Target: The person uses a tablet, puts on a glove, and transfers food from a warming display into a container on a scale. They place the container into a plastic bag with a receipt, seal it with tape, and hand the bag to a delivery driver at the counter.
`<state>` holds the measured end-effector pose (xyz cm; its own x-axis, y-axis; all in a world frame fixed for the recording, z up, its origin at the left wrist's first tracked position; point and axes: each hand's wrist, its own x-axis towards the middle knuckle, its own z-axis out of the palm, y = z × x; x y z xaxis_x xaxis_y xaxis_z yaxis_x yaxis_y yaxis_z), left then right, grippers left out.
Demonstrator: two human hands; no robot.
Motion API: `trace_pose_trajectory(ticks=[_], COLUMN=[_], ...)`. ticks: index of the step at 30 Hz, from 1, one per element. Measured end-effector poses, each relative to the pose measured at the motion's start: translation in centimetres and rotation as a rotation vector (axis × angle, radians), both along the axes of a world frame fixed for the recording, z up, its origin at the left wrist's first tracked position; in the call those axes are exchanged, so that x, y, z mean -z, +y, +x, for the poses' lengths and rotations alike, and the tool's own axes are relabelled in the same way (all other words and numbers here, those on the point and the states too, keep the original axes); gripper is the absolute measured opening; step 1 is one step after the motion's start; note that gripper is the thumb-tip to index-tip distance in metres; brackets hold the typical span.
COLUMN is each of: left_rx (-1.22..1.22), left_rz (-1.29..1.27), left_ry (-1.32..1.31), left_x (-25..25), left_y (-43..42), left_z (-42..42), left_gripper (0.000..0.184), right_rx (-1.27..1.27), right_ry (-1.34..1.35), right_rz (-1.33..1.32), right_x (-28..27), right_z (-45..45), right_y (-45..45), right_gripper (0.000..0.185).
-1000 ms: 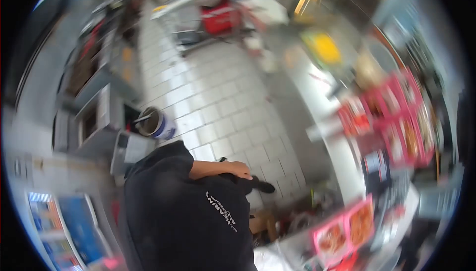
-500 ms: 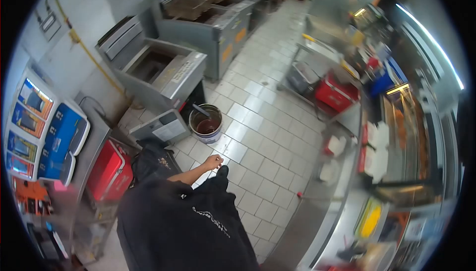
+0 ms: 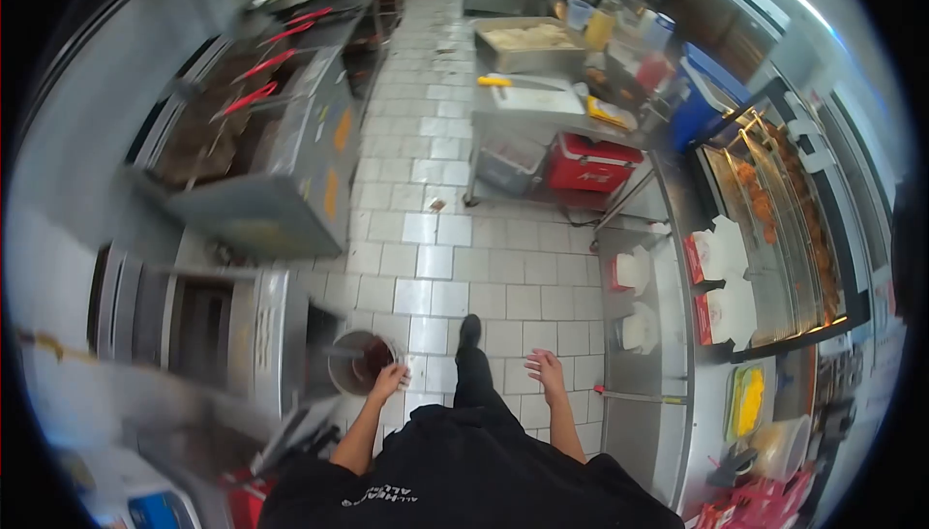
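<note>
The step in hand looks like a stride along the tiled floor (image 3: 494, 292) with nothing carried: one shoe (image 3: 469, 332) is set forward, between and ahead of the two grips. The left grip (image 3: 391, 380) is loosely curled, about half open, with no object showing in it. The right grip (image 3: 546, 370) is open, its fingers spread, and looks free too.

The bucket (image 3: 341, 376) stands on the floor just beyond and to the left of the left grip, which overlaps its rim in this view; whether they touch cannot be told. A fryer (image 3: 269, 345) is farther left of that grip. To the right of the right grip, and apart from it, runs the surface (image 3: 708, 379) with red-and-white boxes (image 3: 726, 312).

Taking hold of the bucket would probably call for bending and lowering the left grip to its rim.
</note>
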<state>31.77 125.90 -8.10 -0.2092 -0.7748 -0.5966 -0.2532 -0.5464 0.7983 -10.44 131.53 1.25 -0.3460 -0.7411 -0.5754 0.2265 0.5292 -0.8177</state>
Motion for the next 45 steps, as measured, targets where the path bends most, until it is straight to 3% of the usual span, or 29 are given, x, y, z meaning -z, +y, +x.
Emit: trace_pose_trajectory(ticks=[1, 3, 4, 5, 10, 13, 15, 19, 21, 22, 23, 25, 28, 34, 35, 37, 39, 45], left_rx=[0.012, 0.255, 0.562, 0.580, 0.524, 0.482, 0.471, 0.401, 0.364, 0.355, 0.347, -0.109, -0.057, 0.064, 0.071, 0.129, 0.200, 0.472], left_rz=[0.013, -0.120, -0.516, -0.544, -0.462, -0.355, -0.274, -0.189, -0.133, -0.096, -0.065, 0.226, 0.220, 0.200, 0.208, 0.164, 0.152, 0.003], left_ry=[0.065, -0.052, -0.172, -0.171, -0.250, -0.276, -0.295, -0.312, -0.327, -0.339, -0.355, -0.073, -0.094, -0.154, -0.161, -0.252, -0.285, -0.242], left_x=[4.1, 10.2, 12.6, 8.4, 2.7, 0.2, 0.2, 3.0, 3.5, 3.5, 7.7, 5.0, 5.4, 2.5, 2.4, 0.8, 0.2, -5.5], left_y=[-0.7, -1.8, -2.6, -8.1, -27.1, -32.4, -34.9, -43.8, -46.8, -47.6, -48.3, -53.8, -63.5, -78.2, -79.4, -80.9, -81.6, -82.2], left_z=[1.3, 4.6, 6.0, 4.3, 3.9, 3.4, 3.9, 2.7, 2.8, 3.3, 4.8, 2.7, 4.0, 1.7, 0.8, -1.2, -3.4, -11.7], left_gripper=[0.020, 0.020, 0.026, 0.026, 0.023, 0.022, 0.022, 0.022, 0.022, 0.022, 0.022, 0.019, 0.018, 0.015, 0.015, 0.016, 0.013, 0.015], right_rx=[-0.061, -0.059, -0.095, -0.110, -0.147, -0.243, -0.190, -0.138, 0.091, 0.110, 0.100, 0.135, 0.153, 0.528, 0.562, 0.495, 0.500, 0.686], right_ry=[-0.015, -0.055, -0.107, -0.080, 0.008, 0.422, 0.571, 0.614, 0.248, 0.243, 0.251, 0.286, 0.430, 0.410, 0.416, 0.699, 0.930, 1.203], right_rz=[-0.054, -0.047, -0.007, 0.030, 0.067, -0.105, -0.129, -0.093, -0.167, -0.148, -0.138, -0.141, -0.118, -0.087, -0.113, -0.079, -0.132, 0.054], right_x=[-0.2, 0.0, 0.2, 1.2, 5.7, 5.8, 4.8, 4.6, 6.1, 6.7, 6.8, 6.5, 4.1, -1.1, -0.9, -2.4, -0.4, -3.6], right_z=[0.3, 0.8, 0.9, 0.8, -0.2, -0.7, -0.5, -0.5, -0.8, -1.1, -1.7, -2.6, -5.9, -15.3, -17.3, -20.3, -24.9, -33.8], right_y=[-3.6, -9.6, -11.5, -13.9, -28.2, -37.3, -43.0, -53.0, -56.3, -56.6, -57.4, -59.4, -59.6, -62.8, -63.5, -66.6, -71.7, -88.0], right_gripper=[0.027, 0.026, 0.024, 0.022, 0.019, 0.036, 0.043, 0.038, 0.030, 0.030, 0.026, 0.020, 0.014, 0.015, 0.017, 0.020, 0.026, 0.036])
